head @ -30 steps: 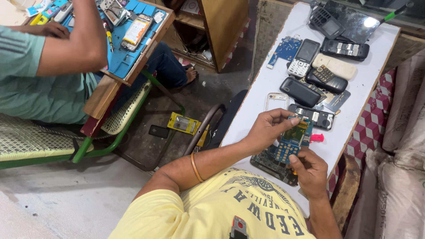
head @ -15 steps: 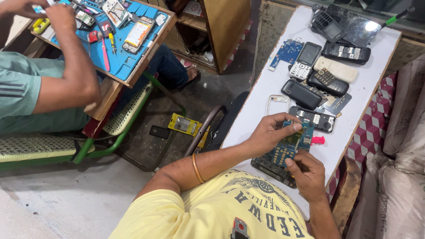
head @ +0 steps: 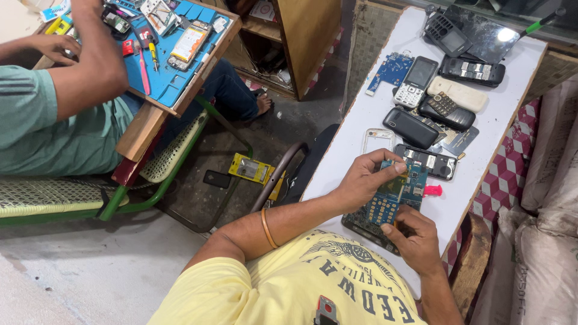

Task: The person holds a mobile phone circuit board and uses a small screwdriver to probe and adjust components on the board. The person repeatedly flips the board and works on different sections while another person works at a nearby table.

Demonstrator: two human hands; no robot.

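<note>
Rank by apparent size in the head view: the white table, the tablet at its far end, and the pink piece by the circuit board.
1. White table
2. Tablet
3. Pink piece

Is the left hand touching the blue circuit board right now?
Touching. The head view shows the left hand with its fingertips pinching the top edge of the blue circuit board.

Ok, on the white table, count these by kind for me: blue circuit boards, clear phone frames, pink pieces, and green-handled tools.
Blue circuit boards: 2 (loose board, held board)
Clear phone frame: 1
Pink piece: 1
Green-handled tool: 1
Total: 5
</note>
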